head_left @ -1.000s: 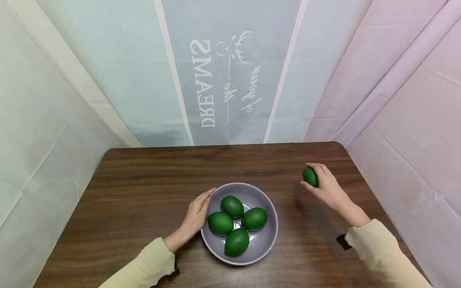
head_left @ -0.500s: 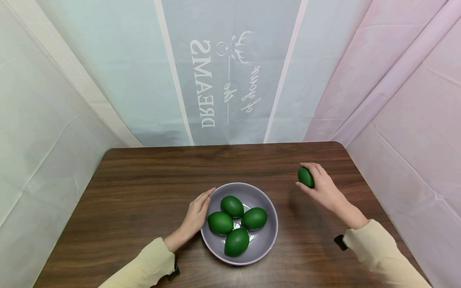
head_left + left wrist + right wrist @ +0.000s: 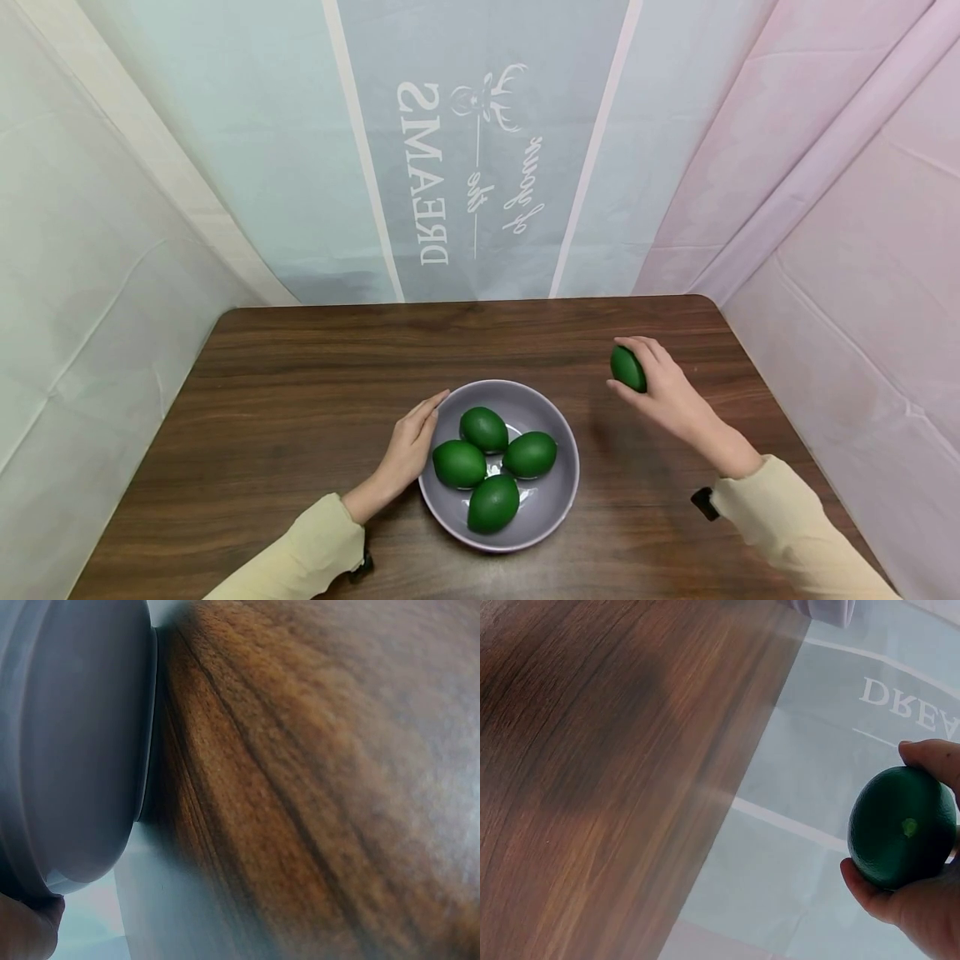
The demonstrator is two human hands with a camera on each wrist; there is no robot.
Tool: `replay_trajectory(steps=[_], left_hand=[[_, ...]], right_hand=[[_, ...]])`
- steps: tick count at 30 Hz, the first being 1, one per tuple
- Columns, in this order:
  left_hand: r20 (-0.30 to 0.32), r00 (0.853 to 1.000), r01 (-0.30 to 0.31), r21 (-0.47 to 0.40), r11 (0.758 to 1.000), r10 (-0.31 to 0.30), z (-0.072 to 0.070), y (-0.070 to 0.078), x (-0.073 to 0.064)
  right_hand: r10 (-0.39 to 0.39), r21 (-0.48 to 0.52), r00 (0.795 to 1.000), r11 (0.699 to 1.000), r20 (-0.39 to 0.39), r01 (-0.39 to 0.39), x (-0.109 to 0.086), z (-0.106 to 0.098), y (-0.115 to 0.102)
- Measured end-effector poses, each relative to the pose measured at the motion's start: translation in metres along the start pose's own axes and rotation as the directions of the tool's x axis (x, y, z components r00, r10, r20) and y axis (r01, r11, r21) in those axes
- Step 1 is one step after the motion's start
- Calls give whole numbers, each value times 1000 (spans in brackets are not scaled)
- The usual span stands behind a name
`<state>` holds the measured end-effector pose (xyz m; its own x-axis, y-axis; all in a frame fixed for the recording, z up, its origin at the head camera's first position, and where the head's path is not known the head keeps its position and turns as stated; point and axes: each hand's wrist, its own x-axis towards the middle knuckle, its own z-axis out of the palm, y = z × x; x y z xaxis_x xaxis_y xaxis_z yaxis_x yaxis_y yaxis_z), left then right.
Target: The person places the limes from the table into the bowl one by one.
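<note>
My right hand (image 3: 667, 396) grips a green lime (image 3: 627, 368) between thumb and fingers, above the right part of the table. In the right wrist view the lime (image 3: 889, 825) shows its pale stem spot, with fingers around its right side. The grey bowl (image 3: 553, 500) stands in front of me with several limes (image 3: 492, 504) lying inside. Against its left side rests my left hand (image 3: 405, 446), fingers straight along the rim. The left wrist view shows the outer wall of the bowl (image 3: 86, 742) close up, a fingertip (image 3: 26, 930) touching its edge.
The dark wood table (image 3: 315, 358) has rounded far corners. Behind it hangs a pale blue cloth (image 3: 480, 167) with mirrored lettering, and light cloth walls (image 3: 862, 292) close in the sides.
My right hand has moved a little left toward the bowl with the lime in its grip. The left hand, the bowl and the limes inside stay where they were.
</note>
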<state>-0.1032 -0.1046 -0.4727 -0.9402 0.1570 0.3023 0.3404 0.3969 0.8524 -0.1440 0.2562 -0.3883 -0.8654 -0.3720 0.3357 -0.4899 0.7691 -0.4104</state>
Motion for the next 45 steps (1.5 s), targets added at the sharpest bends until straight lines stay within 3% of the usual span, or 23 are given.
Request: replay_trajectory(steps=[13, 45], left_hand=[[3, 1000, 7, -8, 1000, -7, 0, -1, 0], [-1, 1000, -11, -7, 1000, 11, 1, -1, -1]], right_hand=[[-61, 4, 998, 998, -20, 61, 1, 3, -12], [-191, 40, 981, 981, 25, 190, 7, 15, -35]])
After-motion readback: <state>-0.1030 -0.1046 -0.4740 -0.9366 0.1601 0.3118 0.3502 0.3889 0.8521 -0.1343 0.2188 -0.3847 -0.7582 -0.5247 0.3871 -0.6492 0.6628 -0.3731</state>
